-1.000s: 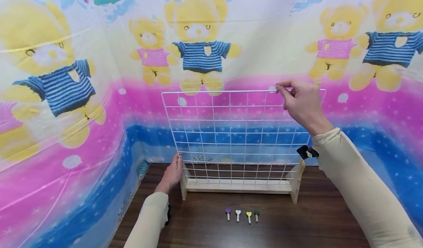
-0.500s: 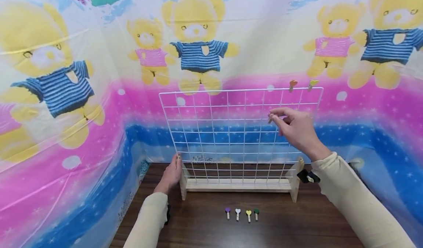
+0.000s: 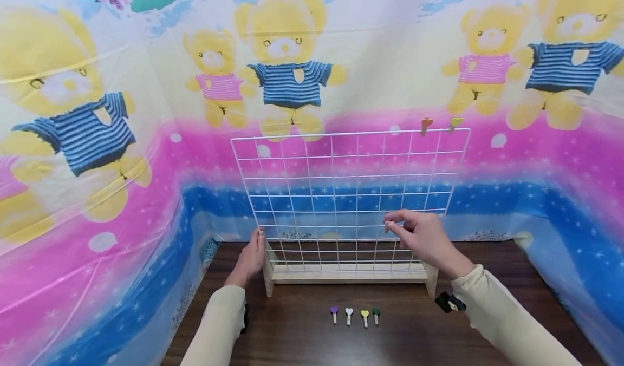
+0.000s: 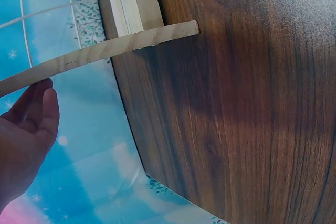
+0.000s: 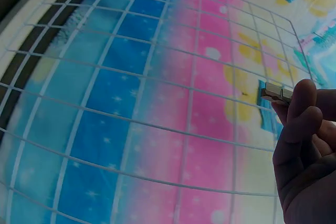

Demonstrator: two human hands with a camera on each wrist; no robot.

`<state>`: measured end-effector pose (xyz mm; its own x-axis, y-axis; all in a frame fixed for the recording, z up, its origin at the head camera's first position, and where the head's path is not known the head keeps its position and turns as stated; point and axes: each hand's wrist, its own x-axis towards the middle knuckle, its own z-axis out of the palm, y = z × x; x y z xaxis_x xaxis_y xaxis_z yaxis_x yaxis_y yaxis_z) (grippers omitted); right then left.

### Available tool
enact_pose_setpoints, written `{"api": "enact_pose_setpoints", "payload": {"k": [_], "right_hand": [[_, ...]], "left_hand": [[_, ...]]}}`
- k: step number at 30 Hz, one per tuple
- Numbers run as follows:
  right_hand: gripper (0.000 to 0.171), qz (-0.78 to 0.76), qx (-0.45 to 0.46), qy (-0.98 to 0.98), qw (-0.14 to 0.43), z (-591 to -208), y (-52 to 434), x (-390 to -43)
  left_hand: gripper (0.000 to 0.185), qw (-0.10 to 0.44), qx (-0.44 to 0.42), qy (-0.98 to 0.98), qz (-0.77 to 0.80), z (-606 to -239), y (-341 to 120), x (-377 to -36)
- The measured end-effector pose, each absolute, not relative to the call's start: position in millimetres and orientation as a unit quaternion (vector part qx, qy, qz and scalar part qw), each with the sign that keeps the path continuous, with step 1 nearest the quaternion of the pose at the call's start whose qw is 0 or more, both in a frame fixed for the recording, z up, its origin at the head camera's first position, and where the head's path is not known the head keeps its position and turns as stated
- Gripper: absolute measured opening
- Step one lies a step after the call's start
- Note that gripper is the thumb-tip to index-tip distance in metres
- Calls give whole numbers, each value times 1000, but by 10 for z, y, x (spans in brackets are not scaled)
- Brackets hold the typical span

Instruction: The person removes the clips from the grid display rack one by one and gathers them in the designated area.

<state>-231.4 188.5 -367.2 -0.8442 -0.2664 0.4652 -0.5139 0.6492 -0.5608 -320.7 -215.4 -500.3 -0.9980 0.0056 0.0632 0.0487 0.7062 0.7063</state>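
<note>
Between its thumb and fingers, my right hand pinches a small wooden clothespin, in front of the white wire grid. My hand covers part of the clothespin, so I cannot tell any colour on its end. My left hand touches the left upright of the wooden stand with nearly straight fingers. On the grid's top wire, toward the right, sit an orange-red heart clothespin and a yellow-green heart clothespin.
In front of the stand, a purple, a white, a yellow and a green heart clothespin lie in a row on the dark wooden table. A bear-printed cloth hangs behind and at both sides.
My right hand has come down from the grid's top wire to its lower half, with the clothespin in its fingers. The orange-red clothespin it covered now shows. My left hand stays in place.
</note>
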Motion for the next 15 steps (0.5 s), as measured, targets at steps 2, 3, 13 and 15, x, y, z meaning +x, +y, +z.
{"api": "enact_pose_setpoints", "payload": {"k": [2, 3, 13, 15], "right_hand": [[19, 362, 214, -893, 160, -3783, 1876, -2307], [19, 363, 211, -895, 152, -3837, 1870, -2302], [17, 396, 193, -895, 72, -4273, 1728, -2257], [17, 403, 190, -893, 57, -4367, 1689, -2249]], "left_hand": [[51, 29, -15, -923, -382, -5010, -2161, -3205], [51, 28, -14, -923, -384, -5015, -2165, -3206], [52, 21, -17, -921, -390, -5001, -2162, -3199], [52, 18, -15, -921, -389, -5000, -2157, -3198]]}}
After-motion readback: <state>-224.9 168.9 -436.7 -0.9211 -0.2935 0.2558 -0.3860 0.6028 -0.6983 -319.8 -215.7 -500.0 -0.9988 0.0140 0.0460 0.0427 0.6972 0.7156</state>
